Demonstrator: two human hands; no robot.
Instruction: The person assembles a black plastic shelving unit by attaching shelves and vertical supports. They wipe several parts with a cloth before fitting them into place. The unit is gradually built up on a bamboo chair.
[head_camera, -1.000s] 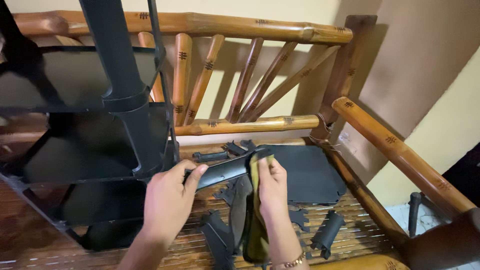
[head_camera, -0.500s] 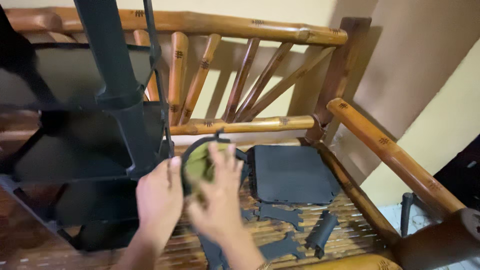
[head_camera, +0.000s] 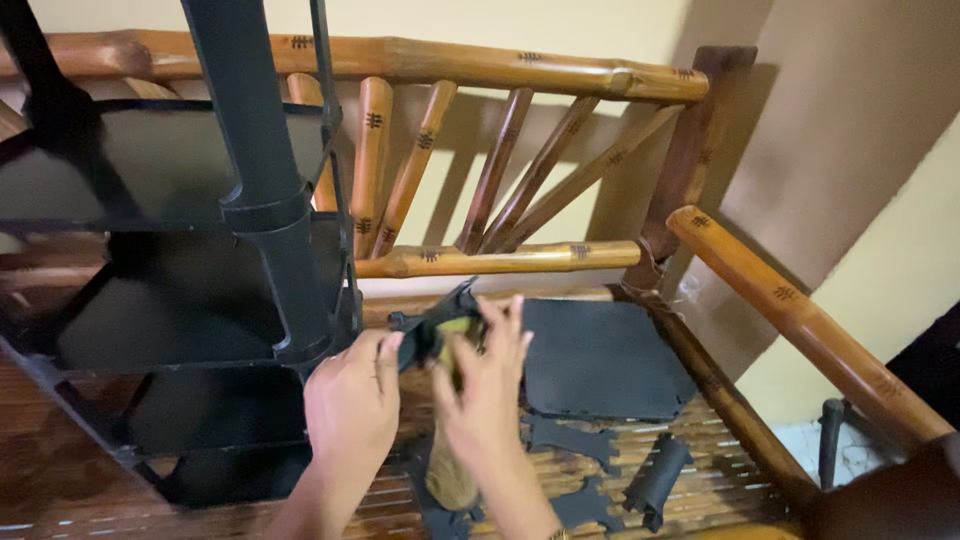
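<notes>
— While I look down, my left hand (head_camera: 352, 408) and right hand (head_camera: 487, 392) both grip a flat black piece (head_camera: 432, 330) with a yellow-green cloth (head_camera: 458, 334) pressed on it.

— What changed?

— A moment ago the piece looked round and sat lower. Now it is tipped up, near the black shelf rack (head_camera: 190, 270).

— What is around?

— A bamboo bench (head_camera: 520, 260). A flat black panel (head_camera: 600, 360) and a small black tube (head_camera: 655, 478) lie on its slats. Behind is a pale yellow wall (head_camera: 560, 25).

My only view is head-worn, close above my hands; it tilts down and forward onto the bamboo bench (head_camera: 520, 260).
</notes>
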